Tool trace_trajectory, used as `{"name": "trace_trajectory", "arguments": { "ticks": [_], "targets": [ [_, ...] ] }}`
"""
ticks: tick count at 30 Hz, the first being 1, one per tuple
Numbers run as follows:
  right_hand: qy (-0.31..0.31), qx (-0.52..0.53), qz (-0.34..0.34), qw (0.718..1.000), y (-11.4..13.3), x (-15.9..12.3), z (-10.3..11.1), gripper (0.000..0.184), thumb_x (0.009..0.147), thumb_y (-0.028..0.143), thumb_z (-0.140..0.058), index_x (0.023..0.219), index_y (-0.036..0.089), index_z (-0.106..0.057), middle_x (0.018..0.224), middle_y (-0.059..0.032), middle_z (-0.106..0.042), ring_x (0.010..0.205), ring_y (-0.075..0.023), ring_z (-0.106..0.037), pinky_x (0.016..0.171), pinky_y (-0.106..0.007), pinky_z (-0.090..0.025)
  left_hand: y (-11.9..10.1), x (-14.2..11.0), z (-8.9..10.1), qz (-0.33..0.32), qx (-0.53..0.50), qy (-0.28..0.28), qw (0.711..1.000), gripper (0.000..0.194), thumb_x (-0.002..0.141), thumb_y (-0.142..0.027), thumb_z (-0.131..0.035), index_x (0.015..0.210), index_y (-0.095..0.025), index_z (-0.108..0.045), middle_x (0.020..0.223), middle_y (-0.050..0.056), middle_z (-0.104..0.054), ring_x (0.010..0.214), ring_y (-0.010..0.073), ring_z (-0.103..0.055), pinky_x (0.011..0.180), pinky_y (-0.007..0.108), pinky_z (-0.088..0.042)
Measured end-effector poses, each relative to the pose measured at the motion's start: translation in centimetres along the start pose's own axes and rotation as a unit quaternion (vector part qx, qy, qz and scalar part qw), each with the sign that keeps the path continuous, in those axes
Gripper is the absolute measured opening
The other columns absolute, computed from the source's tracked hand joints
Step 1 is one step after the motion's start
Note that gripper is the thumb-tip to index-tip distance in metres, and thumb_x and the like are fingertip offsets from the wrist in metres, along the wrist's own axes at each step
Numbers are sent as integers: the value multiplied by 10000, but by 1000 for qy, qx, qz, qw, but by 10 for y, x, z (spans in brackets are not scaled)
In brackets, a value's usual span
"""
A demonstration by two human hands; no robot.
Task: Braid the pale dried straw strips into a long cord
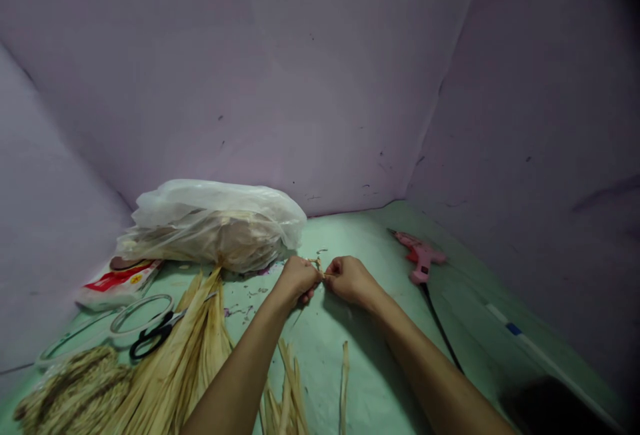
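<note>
In the middle of the head view, my left hand (pixel 299 279) and my right hand (pixel 354 279) are close together, both closed. A small, thin piece of pale dried plant fibre (pixel 319 265) shows between them. My left fingers are wrapped round one part of it, while my right thumb and fingers pinch a thin strand of the fibre. Its exact shape is partly hidden by my fingers. Below my hands, loose dried fibre strips (pixel 295 388) lie on the green surface, with a single strip (pixel 345 381) to their right.
At the back left lies a plastic bag (pixel 220 215) with brownish material inside. Nearer are a fibre bundle (pixel 200 328), black-handled scissors (pixel 150 341), a pale ring (pixel 120 328), a red-and-white packet (pixel 117 283) and a braided coil (pixel 75 395). A pink glue gun (pixel 421 258) with a black cord lies right.
</note>
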State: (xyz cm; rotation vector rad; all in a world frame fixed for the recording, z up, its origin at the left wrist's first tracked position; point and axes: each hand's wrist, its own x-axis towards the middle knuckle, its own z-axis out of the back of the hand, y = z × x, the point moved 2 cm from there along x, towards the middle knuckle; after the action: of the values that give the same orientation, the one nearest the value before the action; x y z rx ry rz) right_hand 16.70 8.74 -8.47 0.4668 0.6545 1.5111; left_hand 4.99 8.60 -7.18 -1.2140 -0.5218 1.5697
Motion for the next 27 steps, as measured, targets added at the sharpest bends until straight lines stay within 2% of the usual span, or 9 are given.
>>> {"name": "trace_trajectory", "arguments": {
  "ticks": [4,8,14,21,27],
  "targets": [
    [-50,-76,36,995,7,-12,-1,120,657,200,-503,702,165,-608,658,-48,-626,583,-123,-513,490,-221,-247,2,3,-1,11,12,-21,1000,160,574,-130,-456,462,-181,-354,265,-62,-279,225,66,-261,289,194,-176],
    [-87,-168,86,978,16,-31,-2,149,735,200,-441,814,181,-566,744,-56,-639,643,-148,-553,509,-244,-240,2,3,-1,19,-16,-11,1000,159,575,-161,-458,453,-178,-356,264,-56,-286,233,58,-261,289,187,-168],
    [-52,-270,122,954,26,-47,-2,218,788,167,-376,942,201,-526,816,-48,-607,682,-148,-567,529,-248,-264,1,-1,2,32,-42,16,998,171,573,-169,-449,446,-176,-334,292,-60,-296,247,48,-261,296,176,-161],
    [-35,-275,102,955,23,-52,-5,316,780,133,-365,1038,225,-522,873,-48,-583,720,-152,-568,560,-248,-301,-1,-3,2,15,-43,10,999,171,565,-153,-492,453,-168,-363,303,-58,-300,259,50,-259,307,187,-159],
    [-30,-293,96,951,27,-57,-2,269,786,134,-372,969,220,-549,847,-43,-584,714,-158,-583,535,-246,-307,0,-4,2,12,-26,-1,1000,185,544,-104,-500,458,-174,-352,306,-58,-282,273,59,-266,323,199,-152]
  ]
}}
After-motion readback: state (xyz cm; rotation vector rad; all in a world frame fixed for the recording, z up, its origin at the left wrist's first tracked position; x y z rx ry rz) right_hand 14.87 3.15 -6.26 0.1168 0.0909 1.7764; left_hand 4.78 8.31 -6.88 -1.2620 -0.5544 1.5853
